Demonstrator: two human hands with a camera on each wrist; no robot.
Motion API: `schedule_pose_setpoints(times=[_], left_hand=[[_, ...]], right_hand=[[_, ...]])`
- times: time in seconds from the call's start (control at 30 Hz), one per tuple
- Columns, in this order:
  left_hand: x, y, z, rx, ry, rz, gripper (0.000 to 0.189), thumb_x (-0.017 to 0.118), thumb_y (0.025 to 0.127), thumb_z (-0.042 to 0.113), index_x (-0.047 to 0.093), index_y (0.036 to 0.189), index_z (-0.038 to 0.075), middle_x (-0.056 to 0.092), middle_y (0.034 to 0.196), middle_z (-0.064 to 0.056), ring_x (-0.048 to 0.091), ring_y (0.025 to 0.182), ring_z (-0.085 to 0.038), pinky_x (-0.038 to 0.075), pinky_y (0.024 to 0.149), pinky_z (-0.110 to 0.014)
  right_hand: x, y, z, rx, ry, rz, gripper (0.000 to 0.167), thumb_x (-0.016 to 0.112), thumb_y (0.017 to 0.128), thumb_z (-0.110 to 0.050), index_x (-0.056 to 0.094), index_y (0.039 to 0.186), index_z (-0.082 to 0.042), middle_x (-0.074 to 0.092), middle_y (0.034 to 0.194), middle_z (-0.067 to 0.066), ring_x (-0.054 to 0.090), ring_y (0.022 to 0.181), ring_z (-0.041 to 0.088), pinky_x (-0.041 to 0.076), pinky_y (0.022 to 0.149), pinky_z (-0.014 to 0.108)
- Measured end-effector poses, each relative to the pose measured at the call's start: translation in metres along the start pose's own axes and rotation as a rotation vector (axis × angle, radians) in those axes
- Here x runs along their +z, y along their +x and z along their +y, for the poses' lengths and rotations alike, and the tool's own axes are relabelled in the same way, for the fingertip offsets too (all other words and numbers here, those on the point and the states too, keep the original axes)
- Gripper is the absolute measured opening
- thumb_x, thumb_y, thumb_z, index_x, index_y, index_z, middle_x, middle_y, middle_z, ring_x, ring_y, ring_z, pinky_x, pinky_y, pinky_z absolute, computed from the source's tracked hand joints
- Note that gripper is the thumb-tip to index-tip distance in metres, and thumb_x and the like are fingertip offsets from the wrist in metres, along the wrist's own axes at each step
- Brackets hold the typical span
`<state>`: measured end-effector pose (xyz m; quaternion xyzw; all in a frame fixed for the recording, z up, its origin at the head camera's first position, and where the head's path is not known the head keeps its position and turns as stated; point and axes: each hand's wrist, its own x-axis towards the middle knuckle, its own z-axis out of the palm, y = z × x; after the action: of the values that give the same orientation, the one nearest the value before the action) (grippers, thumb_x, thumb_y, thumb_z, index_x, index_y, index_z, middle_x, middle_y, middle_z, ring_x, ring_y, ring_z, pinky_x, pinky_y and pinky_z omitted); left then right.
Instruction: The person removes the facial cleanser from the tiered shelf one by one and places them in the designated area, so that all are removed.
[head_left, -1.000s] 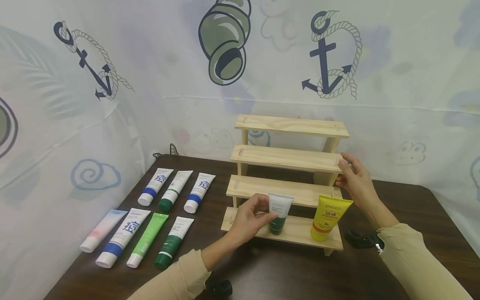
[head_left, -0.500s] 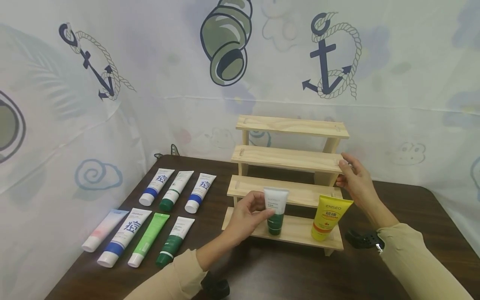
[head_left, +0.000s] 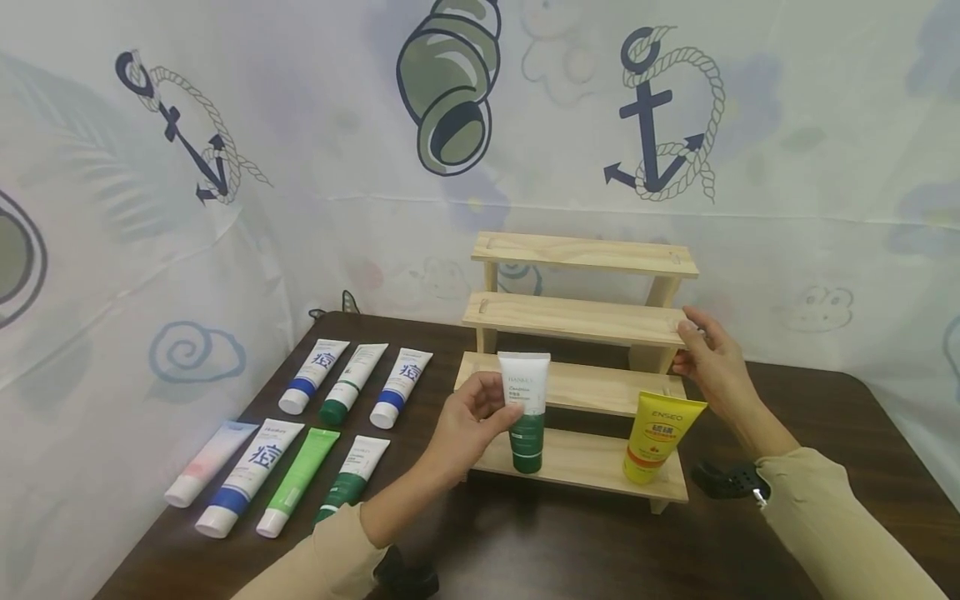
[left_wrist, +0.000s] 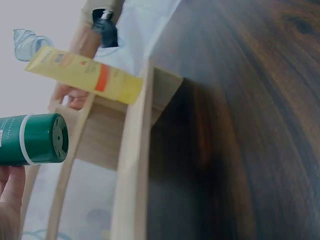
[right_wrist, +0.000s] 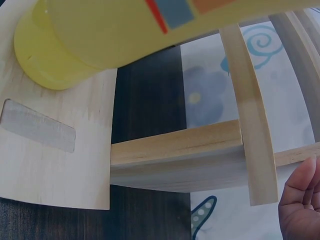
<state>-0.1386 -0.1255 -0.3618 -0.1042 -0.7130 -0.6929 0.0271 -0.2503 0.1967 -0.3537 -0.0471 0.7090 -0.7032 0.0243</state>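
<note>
In the head view my left hand [head_left: 461,429] pinches a white and green squeeze tube [head_left: 527,446], cap down, in front of the left part of the lowest shelf. The left wrist view shows its green cap [left_wrist: 42,139] held apart from the shelf boards. My right hand [head_left: 712,362] grips the right end of the second-highest board of a four-tier wooden display stand [head_left: 577,318]. On the lowest board's right side stands a yellow tube [head_left: 651,446], cap down and slightly tilted. The right wrist view catches it close up, with my right fingertips at the lower right edge.
On the dark table [head_left: 600,558] to the left lie several tubes in two rows, including a green tube [head_left: 298,479], a pink and white tube [head_left: 210,462] and a blue-banded white tube [head_left: 250,475]. A patterned cloth [head_left: 562,150] hangs behind the stand.
My left hand has moved left along the lowest shelf with the white and green tube, which now shows more of its front. The right hand and yellow tube stay put.
</note>
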Motion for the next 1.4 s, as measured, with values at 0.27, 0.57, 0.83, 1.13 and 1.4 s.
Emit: schedule_pose_setpoints(times=[0.27, 0.57, 0.83, 1.13, 1.4], left_hand=[[-0.035, 0.002, 0.016, -0.061, -0.082, 0.145, 0.030, 0.063, 0.087, 0.003, 0.052, 0.115, 0.001, 0.063, 0.096, -0.001, 0.062, 0.086, -0.011, 0.055, 0.073, -0.026], [-0.086, 0.010, 0.017, -0.155, -0.019, 0.284, 0.034, 0.062, 0.090, 0.011, 0.050, 0.120, 0.001, 0.061, 0.098, 0.004, 0.061, 0.086, -0.006, 0.054, 0.074, -0.022], [-0.121, 0.022, -0.005, -0.272, 0.100, 0.339, 0.044, 0.065, 0.090, 0.025, 0.051, 0.124, 0.001, 0.062, 0.107, -0.002, 0.063, 0.086, -0.003, 0.052, 0.089, -0.037], [-0.127, 0.036, -0.042, -0.347, 0.314, 0.304, 0.045, 0.066, 0.088, 0.027, 0.055, 0.125, 0.003, 0.060, 0.122, -0.018, 0.063, 0.096, -0.019, 0.054, 0.083, -0.033], [-0.121, 0.046, -0.057, -0.346, 0.382, 0.298, 0.042, 0.070, 0.086, 0.022, 0.061, 0.121, 0.002, 0.065, 0.113, -0.019, 0.062, 0.079, -0.010, 0.054, 0.068, -0.022]], right_hand=[[0.000, 0.001, 0.000, -0.006, 0.012, 0.002, 0.069, 0.050, 0.096, -0.034, 0.016, 0.151, -0.010, 0.048, 0.091, -0.005, 0.053, 0.068, 0.003, 0.051, 0.062, 0.015], [0.000, -0.001, -0.001, -0.011, 0.018, -0.002, 0.069, 0.050, 0.096, -0.034, 0.016, 0.151, -0.010, 0.049, 0.091, -0.006, 0.053, 0.068, 0.004, 0.050, 0.062, 0.015], [0.003, -0.004, -0.002, -0.007, 0.017, 0.002, 0.070, 0.051, 0.095, -0.036, 0.017, 0.151, -0.011, 0.049, 0.092, -0.005, 0.054, 0.068, 0.003, 0.051, 0.062, 0.015], [0.004, -0.006, -0.001, -0.016, 0.013, -0.008, 0.071, 0.051, 0.095, -0.036, 0.016, 0.151, -0.010, 0.049, 0.092, -0.005, 0.054, 0.069, 0.003, 0.051, 0.063, 0.015], [0.004, -0.008, -0.002, -0.010, 0.017, -0.006, 0.070, 0.050, 0.096, -0.033, 0.014, 0.151, -0.008, 0.049, 0.090, -0.005, 0.054, 0.068, 0.004, 0.051, 0.062, 0.015]])
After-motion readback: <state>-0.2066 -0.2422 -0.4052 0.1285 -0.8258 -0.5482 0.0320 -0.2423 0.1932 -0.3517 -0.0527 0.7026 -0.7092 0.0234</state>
